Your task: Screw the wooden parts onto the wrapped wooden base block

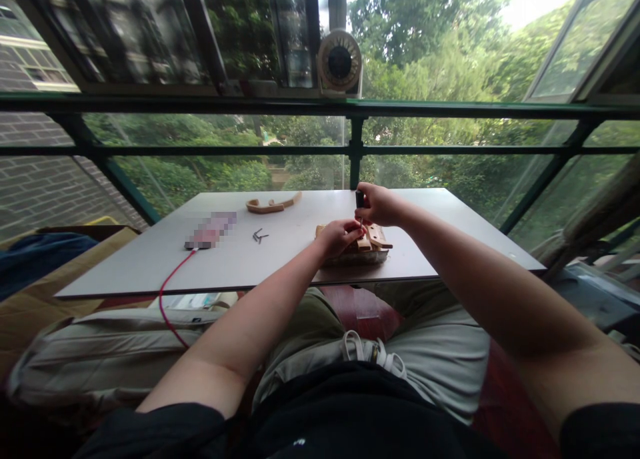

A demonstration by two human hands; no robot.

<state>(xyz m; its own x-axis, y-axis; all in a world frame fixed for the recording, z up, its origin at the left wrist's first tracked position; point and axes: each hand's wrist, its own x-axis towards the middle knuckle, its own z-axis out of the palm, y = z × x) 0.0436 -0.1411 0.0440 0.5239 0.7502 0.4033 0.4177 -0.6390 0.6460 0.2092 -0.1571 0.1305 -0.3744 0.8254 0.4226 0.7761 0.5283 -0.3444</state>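
Observation:
My right hand [379, 204] is closed around the black handle of a small screwdriver [359, 200], held upright over a wooden piece [376, 237] on the grey table [150, 262]. My left hand [340, 236] is closed, its fingertips pinching at the wooden piece right where the screwdriver tip comes down. The tip and whatever lies under it are hidden by my fingers. The wooden piece rests on a clear plastic wrapper near the table's front edge.
A curved wooden part [273, 204] lies at the table's far side. A few small dark screws [259, 235] sit mid-table. A phone [210, 230] with a red cable [170, 292] lies to the left. Green railings and glass stand behind the table.

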